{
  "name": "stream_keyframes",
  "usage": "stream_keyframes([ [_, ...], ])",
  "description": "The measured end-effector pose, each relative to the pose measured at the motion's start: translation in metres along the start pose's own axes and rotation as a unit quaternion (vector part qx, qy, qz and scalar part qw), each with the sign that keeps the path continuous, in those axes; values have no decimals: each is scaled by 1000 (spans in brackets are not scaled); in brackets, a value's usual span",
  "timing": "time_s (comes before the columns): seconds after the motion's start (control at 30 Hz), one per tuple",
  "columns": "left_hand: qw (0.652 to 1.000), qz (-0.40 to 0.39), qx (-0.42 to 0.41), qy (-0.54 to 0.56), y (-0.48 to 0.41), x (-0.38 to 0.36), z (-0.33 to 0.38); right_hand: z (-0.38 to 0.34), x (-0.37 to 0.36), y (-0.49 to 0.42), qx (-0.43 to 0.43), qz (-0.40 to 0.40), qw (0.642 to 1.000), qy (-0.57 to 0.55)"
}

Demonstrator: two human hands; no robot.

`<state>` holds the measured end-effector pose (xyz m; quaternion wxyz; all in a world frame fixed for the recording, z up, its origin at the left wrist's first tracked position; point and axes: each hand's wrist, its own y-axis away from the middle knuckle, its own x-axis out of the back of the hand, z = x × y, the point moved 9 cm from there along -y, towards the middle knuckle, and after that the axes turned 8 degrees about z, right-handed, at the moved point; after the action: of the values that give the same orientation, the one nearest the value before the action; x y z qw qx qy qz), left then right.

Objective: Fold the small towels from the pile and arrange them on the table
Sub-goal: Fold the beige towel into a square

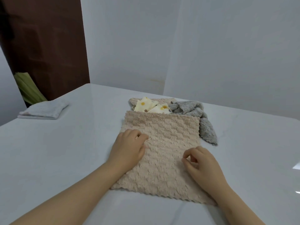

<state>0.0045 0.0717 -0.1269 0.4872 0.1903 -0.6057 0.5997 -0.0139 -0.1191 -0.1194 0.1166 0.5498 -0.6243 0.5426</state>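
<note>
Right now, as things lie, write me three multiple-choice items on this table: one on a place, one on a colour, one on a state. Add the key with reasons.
1. The folded pale grey towel lies: A) at the far left of the white table; B) in a basket; C) on a chair.
2. The crumpled fluffy towel at the right of the pile is: A) green; B) grey; C) red.
3. The beige fluffy towel under the left hand and right hand is: A) rolled up; B) spread flat; C) folded in four.
Key: 1 A, it sits alone near the far left edge; 2 B, its fleece is plainly grey; 3 B, it lies as one flat sheet.
</note>
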Motion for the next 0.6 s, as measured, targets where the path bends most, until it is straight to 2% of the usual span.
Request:
stream_keyframes([
  [0.03, 998, 57, -14, 4, 4, 15, 7, -6, 1, 8, 21, -18, 999, -19],
  [0.1, 996, 49, -10, 77, 16, 30, 17, -13, -1, 23, 53, -61, 995, -57],
  [0.17, 986, -65, 1, 156, 37, 20, 19, -17, -6, 35, 66, -119, 988, -66],
  [0.23, 974, -166, -32, 148, 59, 12, 24, -20, -10, 47, 87, -170, 981, -44],
  [0.3, 973, -193, -69, 108, 73, 9, 26, -21, -10, 53, 100, -180, 978, -32],
  [0.4, 981, -126, -86, 120, 75, 18, 27, -24, -5, 51, 98, -134, 986, -20],
  [0.5, 991, -46, -86, 88, 71, 30, 20, -26, 7, 48, 114, -45, 992, -5],
  [0.6, 998, 13, -64, 7, 69, 40, 8, -18, 15, 47, 57, -32, 998, 23],
])
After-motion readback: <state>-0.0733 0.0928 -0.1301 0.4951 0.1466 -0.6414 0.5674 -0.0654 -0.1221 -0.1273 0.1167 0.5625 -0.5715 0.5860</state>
